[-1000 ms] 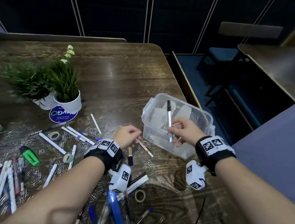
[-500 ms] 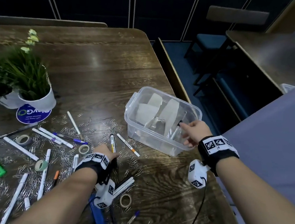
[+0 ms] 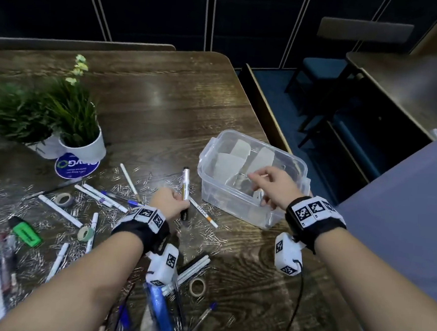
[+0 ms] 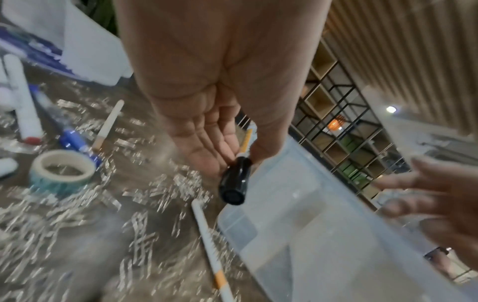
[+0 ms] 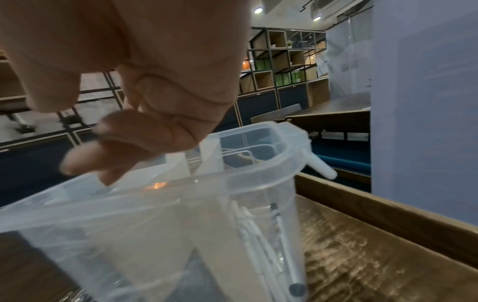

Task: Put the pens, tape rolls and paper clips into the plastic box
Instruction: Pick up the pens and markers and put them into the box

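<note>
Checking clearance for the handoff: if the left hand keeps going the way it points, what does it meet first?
Likely the plastic box: the left hand, holding a marker, points at its near wall. Depth is unclear, so contact height is uncertain.

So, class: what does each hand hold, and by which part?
The left hand grips a white marker near its lower, black-capped end. The right hand holds nothing, open over the plastic box.

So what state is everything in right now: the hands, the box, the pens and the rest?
left hand: grips a marker, lifted off the table.
marker: capped, held tilted beside the box.
right hand: empty, fingers loose over the box.
plastic box: lid off, a few pens inside.
orange-tipped pen: lying on the table beside the box.
tape roll: flat on the table.
paper clips: scattered on the table.
</note>
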Action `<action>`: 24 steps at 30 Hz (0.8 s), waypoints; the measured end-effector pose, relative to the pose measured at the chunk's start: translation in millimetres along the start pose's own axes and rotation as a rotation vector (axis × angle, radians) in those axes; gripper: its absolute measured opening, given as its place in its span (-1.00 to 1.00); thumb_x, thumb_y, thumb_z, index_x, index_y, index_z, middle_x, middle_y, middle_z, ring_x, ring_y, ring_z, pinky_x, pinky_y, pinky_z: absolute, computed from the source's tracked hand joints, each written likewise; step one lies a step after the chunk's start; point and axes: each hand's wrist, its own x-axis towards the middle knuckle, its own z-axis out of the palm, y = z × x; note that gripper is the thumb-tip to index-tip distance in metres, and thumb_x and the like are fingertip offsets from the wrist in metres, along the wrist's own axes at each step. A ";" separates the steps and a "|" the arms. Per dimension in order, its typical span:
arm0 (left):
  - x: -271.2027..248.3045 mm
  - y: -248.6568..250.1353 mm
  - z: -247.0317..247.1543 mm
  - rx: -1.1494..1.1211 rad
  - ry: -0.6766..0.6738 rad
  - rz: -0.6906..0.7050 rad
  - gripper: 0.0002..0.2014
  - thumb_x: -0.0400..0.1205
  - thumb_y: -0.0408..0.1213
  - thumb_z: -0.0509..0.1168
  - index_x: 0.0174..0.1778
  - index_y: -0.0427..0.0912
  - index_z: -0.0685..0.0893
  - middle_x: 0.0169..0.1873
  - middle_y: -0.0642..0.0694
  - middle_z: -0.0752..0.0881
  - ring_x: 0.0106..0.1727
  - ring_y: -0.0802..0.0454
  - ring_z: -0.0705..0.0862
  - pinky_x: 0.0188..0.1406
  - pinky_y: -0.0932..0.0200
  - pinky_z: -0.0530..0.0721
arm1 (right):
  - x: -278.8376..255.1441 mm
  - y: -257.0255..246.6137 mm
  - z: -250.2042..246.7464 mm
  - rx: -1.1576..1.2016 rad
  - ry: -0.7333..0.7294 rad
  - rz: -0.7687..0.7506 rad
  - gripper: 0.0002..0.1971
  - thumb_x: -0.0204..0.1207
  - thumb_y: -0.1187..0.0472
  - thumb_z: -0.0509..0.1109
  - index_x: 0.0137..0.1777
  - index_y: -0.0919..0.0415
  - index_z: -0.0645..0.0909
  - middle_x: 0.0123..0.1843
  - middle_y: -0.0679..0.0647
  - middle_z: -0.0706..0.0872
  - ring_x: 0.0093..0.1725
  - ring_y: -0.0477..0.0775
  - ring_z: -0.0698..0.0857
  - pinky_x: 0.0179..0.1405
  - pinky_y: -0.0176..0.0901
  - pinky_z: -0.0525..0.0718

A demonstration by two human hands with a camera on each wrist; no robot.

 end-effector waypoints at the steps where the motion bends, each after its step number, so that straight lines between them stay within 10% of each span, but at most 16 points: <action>1: -2.4 4.2 -7.8 -0.053 0.019 0.052 -0.75 0.46 -0.21 0.46 -0.42 -0.12 0.52 -0.45 -0.05 0.60 -0.35 -0.02 0.59 -0.32 0.17 0.57 | -0.7 -4.2 7.0 -0.027 -0.030 -0.008 -0.71 0.62 -0.08 0.35 0.09 0.14 0.58 -0.11 0.12 0.80 -0.58 0.00 0.59 -0.70 -0.30 0.41; 8: -38.4 46.7 -31.7 -0.360 -0.142 0.290 -0.79 0.52 -0.24 0.48 -0.06 -0.28 0.67 -0.26 -0.12 0.72 -0.25 -0.01 0.71 -0.01 -0.06 0.73 | -5.6 -26.5 47.9 -0.080 -0.227 -0.108 -0.63 0.62 -0.20 0.27 0.11 0.09 0.62 -0.06 0.01 0.80 -0.53 -0.11 0.61 -0.65 -0.30 0.43; 13: -43.2 68.3 -18.0 -0.383 -0.199 0.344 -0.89 0.57 -0.26 0.44 -0.07 -0.19 0.68 -0.25 -0.10 0.75 -0.34 0.12 0.71 -0.24 0.24 0.72 | -1.2 -29.3 38.9 -0.013 -0.158 -0.093 -0.65 0.68 -0.04 0.27 -0.04 0.27 0.62 -0.29 0.14 0.59 -0.55 -0.08 0.51 -0.66 -0.29 0.34; 20: -4.6 18.3 18.7 -0.122 -0.082 0.065 -0.74 0.57 -0.10 0.39 -0.34 -0.20 0.64 -0.25 -0.26 0.81 -0.15 -0.19 0.79 -0.04 -0.13 0.76 | 21.7 8.8 -30.3 -0.103 0.331 -0.018 -0.60 0.61 -0.09 0.34 -0.33 0.18 0.46 -0.37 0.13 0.58 -0.44 0.09 0.55 -0.42 -0.13 0.62; 24: 13.8 8.3 45.0 0.023 -0.105 -0.058 -0.64 0.57 0.01 0.37 -0.38 -0.21 0.65 -0.32 -0.25 0.79 -0.24 -0.20 0.77 -0.16 0.03 0.76 | 33.1 42.3 -46.2 -0.335 0.293 0.123 -0.47 0.57 -0.17 0.34 -0.24 0.37 0.63 -0.18 0.25 0.78 -0.18 0.22 0.73 -0.13 0.05 0.69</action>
